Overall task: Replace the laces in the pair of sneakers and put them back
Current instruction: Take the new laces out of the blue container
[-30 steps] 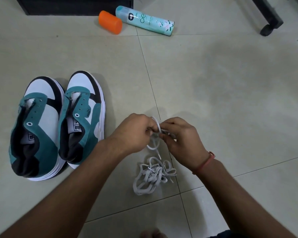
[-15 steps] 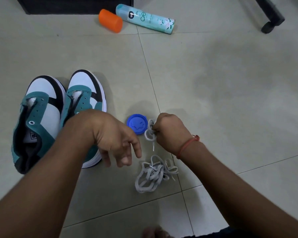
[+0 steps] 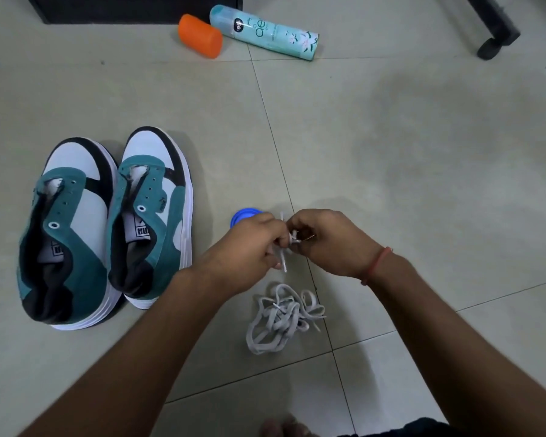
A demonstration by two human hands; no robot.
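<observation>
Pinching a white lace (image 3: 283, 250) with both grips, left hand (image 3: 252, 244) and right hand (image 3: 323, 242), probably working it loose. Keeping unlaced sneakers (image 3: 108, 228) at nine o'clock, grey lace pile (image 3: 282, 316) at six o'clock.

Laceless teal sneakers (image 3: 104, 228) — grey laces (image 3: 282, 316) heaped nearby

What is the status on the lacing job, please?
Left hand and right hand both pinch a white lace. Sneakers unlaced, side by side. Loose laces piled below the hands. Blue lid behind left hand, not obstructing.
</observation>
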